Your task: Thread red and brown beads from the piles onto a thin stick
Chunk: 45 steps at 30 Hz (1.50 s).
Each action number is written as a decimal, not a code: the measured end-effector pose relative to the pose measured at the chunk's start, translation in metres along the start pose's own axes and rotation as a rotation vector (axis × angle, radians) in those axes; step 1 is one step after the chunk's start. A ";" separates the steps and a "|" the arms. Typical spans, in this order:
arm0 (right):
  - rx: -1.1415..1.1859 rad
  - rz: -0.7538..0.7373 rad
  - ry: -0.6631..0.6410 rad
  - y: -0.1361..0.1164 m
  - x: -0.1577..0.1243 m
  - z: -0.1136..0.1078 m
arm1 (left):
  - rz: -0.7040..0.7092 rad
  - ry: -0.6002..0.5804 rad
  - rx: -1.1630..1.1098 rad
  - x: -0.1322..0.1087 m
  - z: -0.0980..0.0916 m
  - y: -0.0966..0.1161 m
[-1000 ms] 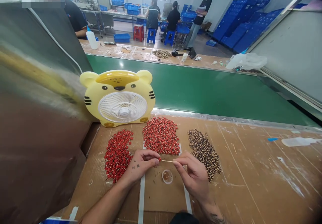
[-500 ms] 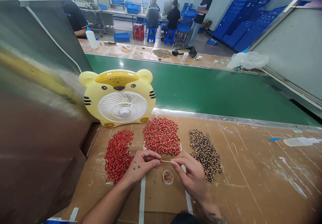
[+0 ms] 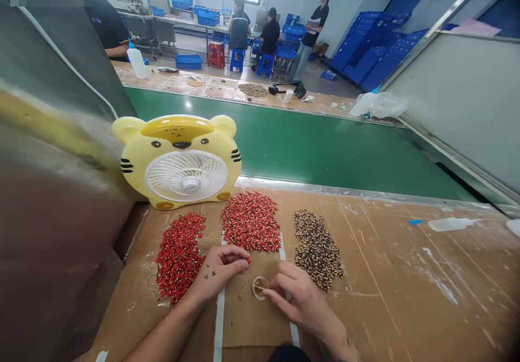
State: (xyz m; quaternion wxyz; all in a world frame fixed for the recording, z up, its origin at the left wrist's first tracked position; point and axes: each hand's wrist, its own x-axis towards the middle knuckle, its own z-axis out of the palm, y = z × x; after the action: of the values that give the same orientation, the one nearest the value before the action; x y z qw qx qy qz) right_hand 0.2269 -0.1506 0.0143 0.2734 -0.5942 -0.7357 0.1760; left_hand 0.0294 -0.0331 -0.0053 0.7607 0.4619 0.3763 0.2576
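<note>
My left hand (image 3: 221,269) is closed in a pinch on a small red piece, just below the middle red pile (image 3: 251,221). My right hand (image 3: 298,301) pinches a thin stick, and the stick's tip is at a small clear cup (image 3: 259,286) of amber liquid on the cardboard. A second pile of red pieces (image 3: 179,254) lies left of my left hand. A pile of dark brown and tan pieces (image 3: 317,248) lies to the right of my right hand.
A yellow tiger-shaped desk fan (image 3: 179,160) stands behind the piles. A green conveyor belt (image 3: 333,150) runs beyond the bench. A clear squeeze bottle (image 3: 450,224) lies at the right. A metal panel (image 3: 52,188) stands at the left. People sit and stand in the background.
My right hand has dropped from level with the left hand down to the small cup, taking the stick away from the red piece. The camera view has shifted slightly.
</note>
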 end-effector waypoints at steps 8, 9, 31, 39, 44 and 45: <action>-0.240 0.233 0.121 0.062 -0.004 -0.041 | 0.006 -0.013 0.037 0.002 -0.002 -0.005; -0.283 0.222 0.083 0.068 -0.003 -0.044 | 0.011 -0.018 0.039 0.002 -0.003 -0.005; -0.308 0.108 -0.150 0.085 0.019 -0.041 | 0.019 0.003 -0.001 0.004 -0.002 0.000; 0.214 0.266 0.079 0.049 0.015 -0.026 | 0.064 0.009 -0.016 0.003 -0.003 -0.006; 0.579 0.260 0.188 0.017 0.027 0.010 | 0.097 0.033 0.007 0.002 -0.004 -0.007; 0.608 0.255 0.205 0.012 0.030 0.015 | 0.113 0.044 0.011 0.001 -0.004 -0.007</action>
State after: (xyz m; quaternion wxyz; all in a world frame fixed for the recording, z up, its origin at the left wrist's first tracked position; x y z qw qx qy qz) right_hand 0.2228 -0.1175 0.0014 0.4862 -0.5872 -0.5381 0.3594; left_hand 0.0269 -0.0332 -0.0135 0.7340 0.4807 0.3679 0.3081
